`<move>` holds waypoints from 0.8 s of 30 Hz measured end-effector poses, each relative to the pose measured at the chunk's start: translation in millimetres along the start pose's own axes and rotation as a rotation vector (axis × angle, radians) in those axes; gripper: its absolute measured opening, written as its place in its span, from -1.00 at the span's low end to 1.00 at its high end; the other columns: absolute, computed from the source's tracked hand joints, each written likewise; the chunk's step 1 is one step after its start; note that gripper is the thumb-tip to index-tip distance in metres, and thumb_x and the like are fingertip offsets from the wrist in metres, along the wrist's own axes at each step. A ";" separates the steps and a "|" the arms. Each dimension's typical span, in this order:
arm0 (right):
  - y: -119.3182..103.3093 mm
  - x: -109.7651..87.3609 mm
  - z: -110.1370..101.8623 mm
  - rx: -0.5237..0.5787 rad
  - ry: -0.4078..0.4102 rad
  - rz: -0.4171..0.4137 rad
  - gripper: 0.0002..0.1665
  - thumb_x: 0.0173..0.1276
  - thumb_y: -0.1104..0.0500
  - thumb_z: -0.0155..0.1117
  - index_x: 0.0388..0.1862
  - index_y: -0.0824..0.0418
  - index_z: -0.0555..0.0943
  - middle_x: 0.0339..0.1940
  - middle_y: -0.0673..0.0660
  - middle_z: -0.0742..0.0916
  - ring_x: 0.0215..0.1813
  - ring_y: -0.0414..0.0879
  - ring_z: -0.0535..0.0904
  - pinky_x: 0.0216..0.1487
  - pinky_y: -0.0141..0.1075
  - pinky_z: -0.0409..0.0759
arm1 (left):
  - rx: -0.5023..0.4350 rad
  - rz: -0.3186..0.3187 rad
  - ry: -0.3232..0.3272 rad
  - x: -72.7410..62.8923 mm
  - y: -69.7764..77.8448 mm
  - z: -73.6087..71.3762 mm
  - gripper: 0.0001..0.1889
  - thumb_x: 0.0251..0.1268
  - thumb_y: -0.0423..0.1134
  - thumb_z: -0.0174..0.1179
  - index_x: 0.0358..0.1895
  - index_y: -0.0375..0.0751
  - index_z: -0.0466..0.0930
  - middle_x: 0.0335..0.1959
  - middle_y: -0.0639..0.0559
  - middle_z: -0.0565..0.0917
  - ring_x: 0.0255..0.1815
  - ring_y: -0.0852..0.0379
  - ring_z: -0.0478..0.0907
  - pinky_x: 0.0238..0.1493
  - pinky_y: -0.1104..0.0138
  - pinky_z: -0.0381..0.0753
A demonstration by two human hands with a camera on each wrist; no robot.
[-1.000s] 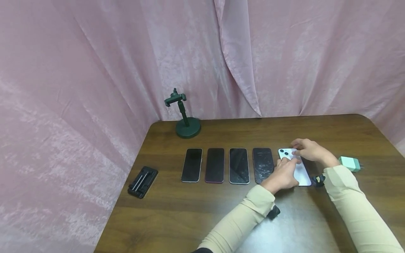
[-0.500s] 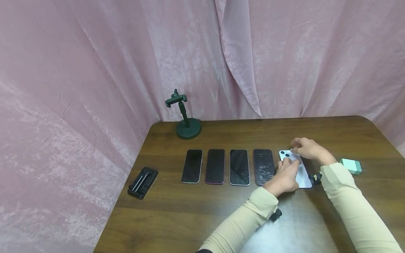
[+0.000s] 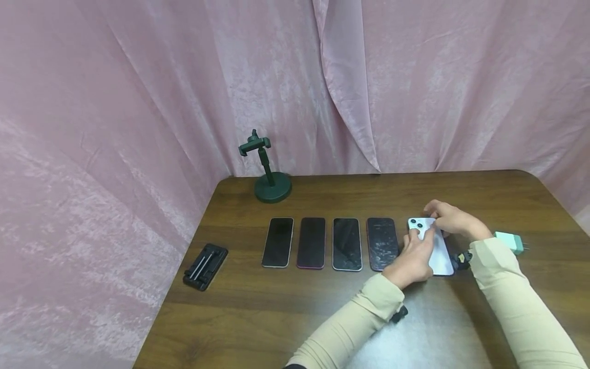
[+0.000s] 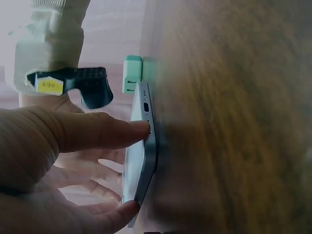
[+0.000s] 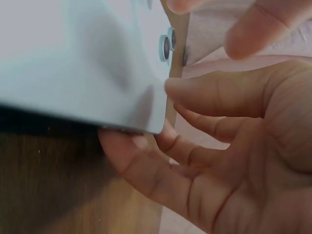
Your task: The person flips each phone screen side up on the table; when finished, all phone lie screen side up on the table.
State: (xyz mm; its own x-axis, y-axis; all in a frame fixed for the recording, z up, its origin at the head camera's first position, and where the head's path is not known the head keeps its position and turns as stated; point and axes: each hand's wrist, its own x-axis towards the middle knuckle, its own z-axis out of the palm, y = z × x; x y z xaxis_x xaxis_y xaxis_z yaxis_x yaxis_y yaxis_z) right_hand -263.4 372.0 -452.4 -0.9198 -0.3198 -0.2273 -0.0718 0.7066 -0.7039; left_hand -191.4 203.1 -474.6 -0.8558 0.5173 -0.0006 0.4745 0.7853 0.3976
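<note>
A pale smartphone (image 3: 439, 256) lies face down at the right end of a row of phones, its two camera lenses at the far left corner. My left hand (image 3: 412, 259) holds it from the near left: in the left wrist view the thumb (image 4: 117, 129) presses the bottom edge beside the charging port, and a fingertip touches the side. My right hand (image 3: 454, 219) is at the far right corner. There, in the right wrist view, its thumb (image 5: 214, 92) meets the top edge and a finger (image 5: 141, 161) bears on the long side. The phone's screen is hidden.
Several dark-screened phones, among them a scratched one (image 3: 383, 244), lie face up to the left. A green phone stand (image 3: 272, 187) is at the back. A black folded holder (image 3: 205, 267) lies far left, a mint charger plug (image 3: 508, 242) right of the right wrist.
The right hand's fingers have shifted slightly around the phone's far right corner, and the left fingers have spread a little over its back. The pale phone has barely moved.
</note>
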 end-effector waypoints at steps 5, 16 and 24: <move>1.9 -5.9 -0.9 0.039 -0.024 -0.005 -0.19 0.09 0.59 0.11 0.36 0.70 0.11 -0.01 0.61 0.51 -0.06 0.31 0.54 -0.19 0.07 0.70 | -0.031 -0.021 -0.028 2.6 -2.5 0.4 0.05 -0.19 -0.31 0.59 0.49 0.01 0.22 0.31 -0.13 0.32 0.19 0.09 0.35 0.10 0.48 0.45; -1.0 -24.2 -3.5 0.025 0.020 -0.030 -0.12 0.11 0.56 0.23 0.41 0.68 0.10 -0.09 0.50 0.60 -0.13 0.17 0.59 -0.18 0.00 0.70 | -0.081 -0.034 -0.065 6.7 -7.2 -3.2 0.07 -0.19 -0.26 0.63 0.51 0.02 0.21 0.35 -0.13 0.35 0.28 0.09 0.41 0.07 0.47 0.51; -9.3 -34.4 -12.1 0.033 0.018 -0.057 -0.14 0.18 0.57 0.20 0.42 0.67 0.07 -0.11 0.49 0.64 -0.13 0.18 0.64 -0.24 -0.07 0.70 | -0.138 -0.060 -0.068 5.5 -2.4 -1.4 0.10 -0.21 -0.21 0.67 0.50 0.10 0.21 0.32 -0.04 0.39 0.04 0.17 0.56 -0.09 0.47 0.56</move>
State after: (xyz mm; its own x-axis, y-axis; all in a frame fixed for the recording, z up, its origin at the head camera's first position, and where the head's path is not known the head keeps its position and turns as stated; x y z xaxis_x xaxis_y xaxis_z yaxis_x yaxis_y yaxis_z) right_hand -235.8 384.0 -429.8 -0.9213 -0.3477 -0.1741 -0.1119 0.6660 -0.7375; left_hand -197.5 203.5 -474.2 -0.8635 0.4967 -0.0881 0.3864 0.7635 0.5174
